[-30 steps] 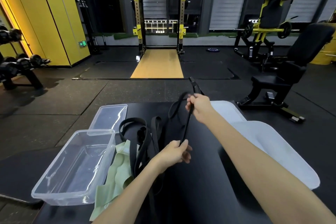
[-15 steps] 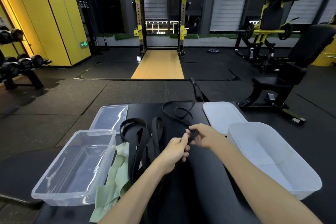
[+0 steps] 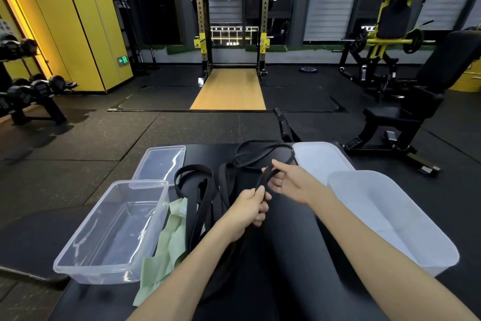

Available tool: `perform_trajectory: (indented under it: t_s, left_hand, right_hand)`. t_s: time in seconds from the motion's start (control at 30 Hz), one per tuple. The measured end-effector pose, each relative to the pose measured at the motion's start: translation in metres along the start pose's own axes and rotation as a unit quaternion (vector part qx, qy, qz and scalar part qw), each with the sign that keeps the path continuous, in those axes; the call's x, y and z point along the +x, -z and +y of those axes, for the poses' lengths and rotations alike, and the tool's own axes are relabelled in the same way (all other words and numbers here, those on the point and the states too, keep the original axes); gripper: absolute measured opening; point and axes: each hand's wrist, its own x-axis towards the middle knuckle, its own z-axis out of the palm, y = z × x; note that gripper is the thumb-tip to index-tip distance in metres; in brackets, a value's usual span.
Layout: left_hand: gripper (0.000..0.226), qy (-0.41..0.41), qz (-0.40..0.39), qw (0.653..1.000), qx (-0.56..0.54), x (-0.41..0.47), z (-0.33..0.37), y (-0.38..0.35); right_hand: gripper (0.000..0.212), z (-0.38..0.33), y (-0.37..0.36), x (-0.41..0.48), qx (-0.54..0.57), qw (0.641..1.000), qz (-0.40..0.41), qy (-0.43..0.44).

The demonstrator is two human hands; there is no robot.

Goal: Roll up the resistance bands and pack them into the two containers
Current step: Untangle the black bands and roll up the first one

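Note:
A thin black resistance band [image 3: 263, 155] runs from a loose loop at the far end of the black bench back to both hands. My left hand [image 3: 251, 204] pinches its near end. My right hand [image 3: 289, 180] grips the same band a little farther along, so a short stretch lies between them. Several wider black bands [image 3: 200, 198] lie piled left of my hands, beside a pale green band [image 3: 169, 237]. A clear container [image 3: 86, 250] stands empty at the left and a white container [image 3: 426, 240] empty at the right.
The clear lid [image 3: 161, 162] lies behind the clear container and the white lid [image 3: 320, 159] behind the white one. Everything rests on a black padded bench [image 3: 294, 255]. Gym machines [image 3: 406, 102], a squat rack [image 3: 231, 21] and dumbbell racks [image 3: 28, 91] stand on the dark floor beyond.
My right hand, raised with the thin band a second ago, came down to meet my left hand, then moved a little away along the band. The band's far loop dropped onto the bench.

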Motion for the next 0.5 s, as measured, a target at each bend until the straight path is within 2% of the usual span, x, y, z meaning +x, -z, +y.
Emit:
perform_trajectory:
  t_s: [0.23, 0.33, 0.4, 0.5]
  left_hand:
    - [0.033, 0.005, -0.005, 0.985, -0.173, 0.003, 0.011, -0.004]
    - [0.032, -0.005, -0.017, 0.977, -0.211, 0.005, 0.011, -0.001]
    - [0.031, -0.011, -0.027, 0.980, -0.198, 0.004, 0.010, 0.000]
    - [0.032, -0.008, -0.021, 0.995, -0.100, -0.003, 0.001, 0.003]
  right_hand:
    - [0.043, 0.010, -0.021, -0.021, -0.103, 0.989, -0.091, -0.044]
    - [0.040, 0.007, -0.027, -0.025, -0.123, 0.987, -0.095, -0.042]
    - [0.032, 0.006, -0.027, -0.025, -0.131, 0.988, -0.084, -0.022]
    - [0.020, 0.000, -0.026, -0.022, -0.119, 0.992, -0.041, 0.021]
